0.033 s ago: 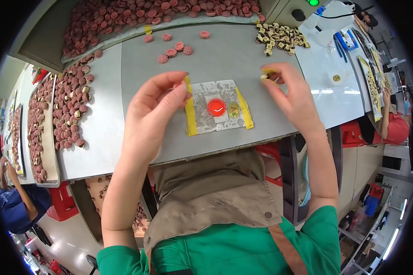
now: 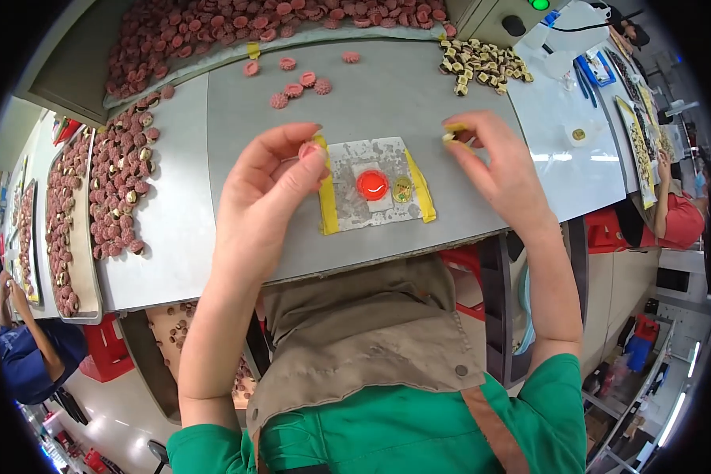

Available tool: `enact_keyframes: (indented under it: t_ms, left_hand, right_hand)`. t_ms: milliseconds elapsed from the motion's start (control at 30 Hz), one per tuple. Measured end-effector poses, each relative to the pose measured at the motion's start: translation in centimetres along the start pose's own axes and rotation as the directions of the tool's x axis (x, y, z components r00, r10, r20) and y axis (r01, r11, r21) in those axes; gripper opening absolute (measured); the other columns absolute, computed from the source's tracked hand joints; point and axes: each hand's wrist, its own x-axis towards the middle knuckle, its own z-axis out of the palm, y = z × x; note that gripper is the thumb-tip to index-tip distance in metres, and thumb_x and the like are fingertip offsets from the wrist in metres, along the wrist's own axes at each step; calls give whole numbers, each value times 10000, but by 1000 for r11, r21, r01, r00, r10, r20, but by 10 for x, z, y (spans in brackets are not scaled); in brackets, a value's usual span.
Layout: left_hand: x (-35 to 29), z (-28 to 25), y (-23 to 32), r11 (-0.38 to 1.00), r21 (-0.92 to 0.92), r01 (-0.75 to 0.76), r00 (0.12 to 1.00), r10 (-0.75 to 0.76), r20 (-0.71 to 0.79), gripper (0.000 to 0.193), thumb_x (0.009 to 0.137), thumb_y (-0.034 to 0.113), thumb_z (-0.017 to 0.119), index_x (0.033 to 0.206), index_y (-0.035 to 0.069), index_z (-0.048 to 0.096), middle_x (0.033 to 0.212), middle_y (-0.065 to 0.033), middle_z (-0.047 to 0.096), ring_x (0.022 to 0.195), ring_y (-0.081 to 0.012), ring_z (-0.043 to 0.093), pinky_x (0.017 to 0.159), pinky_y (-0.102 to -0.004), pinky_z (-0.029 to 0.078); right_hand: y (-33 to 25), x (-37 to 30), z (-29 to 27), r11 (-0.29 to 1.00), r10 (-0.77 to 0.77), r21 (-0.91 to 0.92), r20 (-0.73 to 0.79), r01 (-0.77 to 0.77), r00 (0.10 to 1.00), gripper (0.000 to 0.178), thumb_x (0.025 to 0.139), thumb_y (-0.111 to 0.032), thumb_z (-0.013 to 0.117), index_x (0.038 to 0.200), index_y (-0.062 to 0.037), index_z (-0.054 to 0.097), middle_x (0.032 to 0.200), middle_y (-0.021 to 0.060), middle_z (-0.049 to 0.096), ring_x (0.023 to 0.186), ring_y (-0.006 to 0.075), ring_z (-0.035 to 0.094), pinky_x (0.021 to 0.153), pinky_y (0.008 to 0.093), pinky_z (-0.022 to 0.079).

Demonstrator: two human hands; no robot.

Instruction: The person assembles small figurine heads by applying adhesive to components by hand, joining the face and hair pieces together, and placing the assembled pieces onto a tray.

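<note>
In the head view, my left hand (image 2: 270, 180) pinches a pink bumpy piece (image 2: 306, 149), thumb and forefinger narrow around it, off to the left above the taped sheet (image 2: 347, 216). My right hand (image 2: 504, 172) has thumb and forefinger drawn close on a small pale piece (image 2: 449, 137), its far side hidden by my fingers. The two are well apart, so I judge this pair not yet joined. On the sheet a red disc (image 2: 373, 186) sits beside an oval yellow-green piece (image 2: 403, 189). Seven loose pink pieces (image 2: 294, 91) lie ahead of me, with a large heap of pink shells (image 2: 276, 22) behind and a pile of pale-and-dark pieces (image 2: 486, 67) at right: plenty left, I'd say. At left, the spread of brownish-pink pieces (image 2: 122, 193), many showing pale patches, looks like the finished part
</note>
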Motion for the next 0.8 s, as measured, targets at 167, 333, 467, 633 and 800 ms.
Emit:
enact_keyframes:
  t_ms: [167,333,467,633,800]
  left_hand:
    - [-14,1,-16,988,-149,44,997,-34,71,316,866,107,640,1147,-5,546,1035,-42,583,922,-87,554,855,-242,445]
    - [-15,-1,-19,916,-397,56,994,-13,110,280,937,112,530,1195,3,534,1088,-35,568,983,-87,531,879,-244,425]
    - [-15,-4,-26,923,-384,22,989,35,141,342,960,143,482,1275,10,469,1067,-19,580,956,-85,536,863,-240,428]
    - [-15,-4,-25,934,-357,17,992,30,124,344,955,159,498,1264,8,475,1057,-10,578,952,-86,532,862,-246,425]
    - [-15,-3,-24,925,-375,54,994,-15,107,335,953,165,505,1251,13,491,1051,-1,577,925,-84,537,849,-240,429]
  right_hand:
    - [-4,3,0,981,-71,-167,173,100,982,269,847,-26,591,1114,-46,579,981,98,618,888,199,619,787,300,486]
    - [2,2,6,1000,-1,0,183,1,983,356,844,-17,588,1196,-61,553,1043,94,612,943,197,609,811,299,472]
    - [-5,3,6,996,69,41,182,-78,981,393,817,-61,635,1200,-64,550,1102,85,593,972,195,587,810,296,451]
    - [-15,7,13,987,116,-124,142,-99,983,349,792,-109,674,1121,-49,574,1017,82,579,884,194,567,776,310,455]
    - [-7,16,14,975,-98,-173,221,138,970,233,838,-31,589,1071,-41,593,1021,110,585,920,229,575,799,309,463]
